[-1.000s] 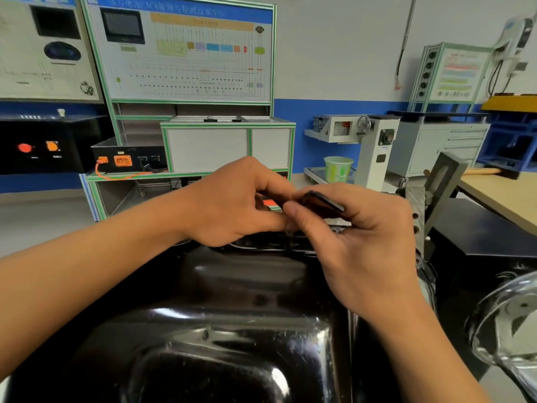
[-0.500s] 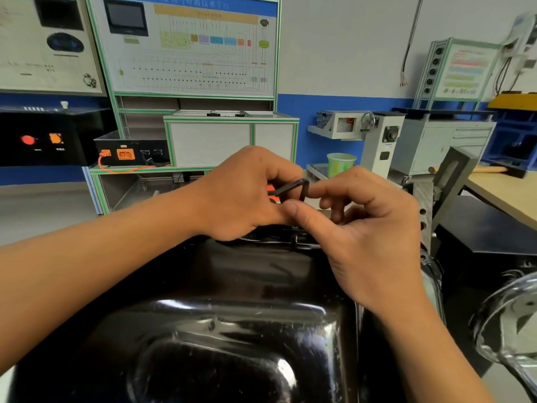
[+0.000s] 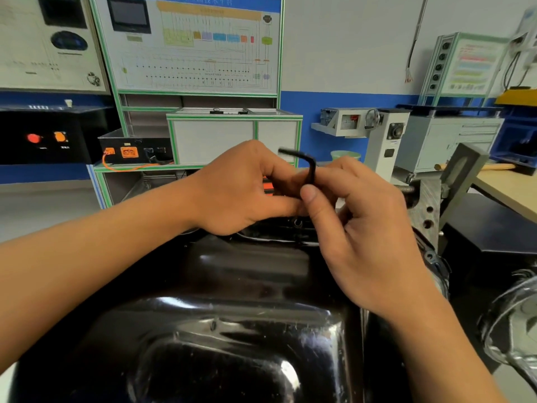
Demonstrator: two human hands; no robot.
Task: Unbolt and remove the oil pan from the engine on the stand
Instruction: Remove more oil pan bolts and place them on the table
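hex key [image 3: 311,167] up over the far edge of the oil pan [image 3: 232,330]
pan's at 6 o'clock, key at 12, left hand [image 3: 241,190] at 11 and right hand [image 3: 366,234] at 1 both on it; cabinet [image 3: 215,138] behind, stand bracket [image 3: 462,167] at 2.

**Both hands meet on one small tool**

The left forearm [image 3: 101,257] comes in from the lower left and the right forearm [image 3: 436,344] from the lower right, both bare, and they converge at the centre. The left hand [image 3: 241,190] lies knuckles up with its fingers [image 3: 279,170] curled. Its thumb stretches out to touch the right thumb. The right hand [image 3: 366,242] is turned back-up, thumb raised, index finger bent over. Between the two sets of fingers stands a black L-shaped metal hex key [image 3: 313,165], pinched by its long shaft. Its short arm sticks out above the left fingers.
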